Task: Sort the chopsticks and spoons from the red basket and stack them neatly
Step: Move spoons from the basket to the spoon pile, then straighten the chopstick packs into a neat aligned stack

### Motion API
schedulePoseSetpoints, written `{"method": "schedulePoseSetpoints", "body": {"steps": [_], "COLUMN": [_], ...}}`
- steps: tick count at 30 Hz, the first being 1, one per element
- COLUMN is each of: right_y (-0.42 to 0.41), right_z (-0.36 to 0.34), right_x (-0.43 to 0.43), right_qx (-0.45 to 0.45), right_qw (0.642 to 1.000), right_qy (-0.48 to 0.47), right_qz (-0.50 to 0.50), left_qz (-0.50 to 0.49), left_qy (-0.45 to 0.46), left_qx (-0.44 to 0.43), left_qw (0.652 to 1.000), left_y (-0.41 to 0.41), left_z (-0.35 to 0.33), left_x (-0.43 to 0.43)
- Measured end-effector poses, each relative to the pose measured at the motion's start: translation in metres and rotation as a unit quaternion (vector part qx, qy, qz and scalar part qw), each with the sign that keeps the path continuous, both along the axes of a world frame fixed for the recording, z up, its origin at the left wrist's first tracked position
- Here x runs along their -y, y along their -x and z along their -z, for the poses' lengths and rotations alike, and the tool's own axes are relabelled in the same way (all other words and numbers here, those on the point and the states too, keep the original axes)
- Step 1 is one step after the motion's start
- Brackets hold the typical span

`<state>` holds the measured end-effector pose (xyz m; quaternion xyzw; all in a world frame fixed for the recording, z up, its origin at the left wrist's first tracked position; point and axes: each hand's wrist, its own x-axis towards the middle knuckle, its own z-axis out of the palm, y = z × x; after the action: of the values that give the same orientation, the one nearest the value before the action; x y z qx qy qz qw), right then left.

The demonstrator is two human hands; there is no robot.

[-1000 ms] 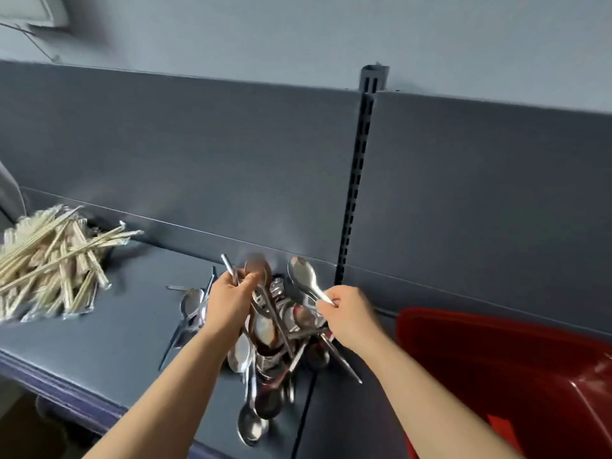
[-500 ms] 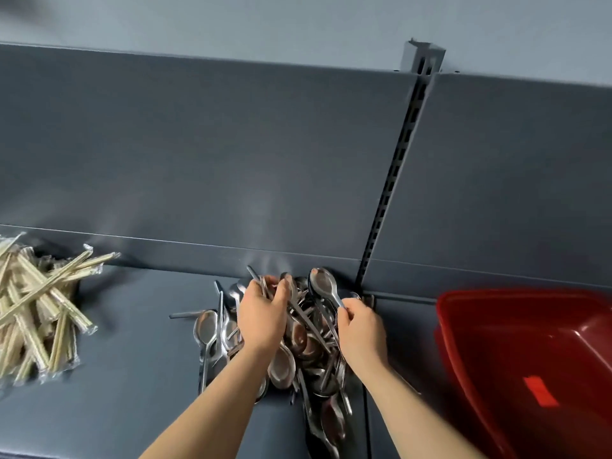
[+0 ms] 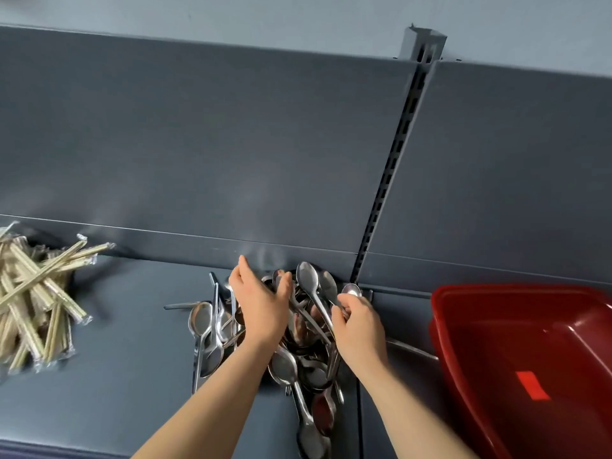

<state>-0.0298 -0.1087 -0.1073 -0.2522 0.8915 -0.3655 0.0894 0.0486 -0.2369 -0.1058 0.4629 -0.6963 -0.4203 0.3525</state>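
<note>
- Low in the middle of the frame, your left hand (image 3: 261, 306) lies over the spoon pile (image 3: 284, 366). Its fingers are nearly straight and spread, with the thumb out to the right, and it has hold of nothing that shows.
- Just right of it, your right hand (image 3: 359, 326) has its fingers curled round the handle of a spoon (image 3: 351, 289), whose bowl sticks up above the knuckles. You may have more handles in that grip; I cannot tell.
- Between and below your wrists the pile is a loose heap of steel spoons with crossing handles. It sits on the grey shelf (image 3: 132, 359) against the foot of the back panel (image 3: 231, 144) and trails toward the bottom edge of the frame. A few spoons lie flat to the left of your left wrist.
- At the left edge of the frame, the chopsticks (image 3: 33, 299) lie in clear wrappers in an untidy pile, well apart from the spoons.
- At lower right stands the red basket (image 3: 440, 326), near your right hand but not touching it.
- From the upper right, a slotted upright (image 3: 390, 180) runs down the panel to the pile.
</note>
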Motion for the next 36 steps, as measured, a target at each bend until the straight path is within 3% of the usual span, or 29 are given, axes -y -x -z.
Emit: {"method": "schedulePoseSetpoints", "body": {"steps": [4, 13, 16, 22, 25, 30, 36], "right_y": [0.002, -0.015, -0.036, -0.11, -0.158, -0.222, -0.265], "right_z": [-0.004, -0.031, -0.041, -0.042, -0.034, -0.014, -0.008], "right_x": [0.003, 0.029, 0.055, 0.143, 0.196, 0.274, 0.334], "right_qx": [-0.004, -0.025, 0.003, 0.093, 0.13, 0.199, 0.243], "right_qw": [1.0, 0.995, 0.987, 0.971, 0.967, 0.962, 0.956], "right_qy": [0.004, 0.087, 0.141, 0.186, 0.177, 0.126, 0.038], "right_qz": [-0.028, -0.052, -0.073, -0.118, -0.129, -0.141, -0.161], "left_qz": [0.026, 0.066, 0.036, -0.055, -0.087, -0.054, 0.024], "left_qy": [0.071, 0.037, 0.013, 0.057, 0.119, 0.112, 0.116], "left_qx": [0.05, 0.061, 0.034, 0.065, 0.129, 0.283, 0.272], "left_qw": [0.996, 0.995, 0.999, 0.995, 0.981, 0.951, 0.955], "left_y": [-0.009, -0.087, -0.135, -0.238, -0.286, -0.34, -0.357], "left_z": [-0.012, -0.049, -0.053, -0.044, -0.038, -0.022, -0.018], "left_x": [0.0, 0.026, 0.049, 0.132, 0.186, 0.259, 0.292]}}
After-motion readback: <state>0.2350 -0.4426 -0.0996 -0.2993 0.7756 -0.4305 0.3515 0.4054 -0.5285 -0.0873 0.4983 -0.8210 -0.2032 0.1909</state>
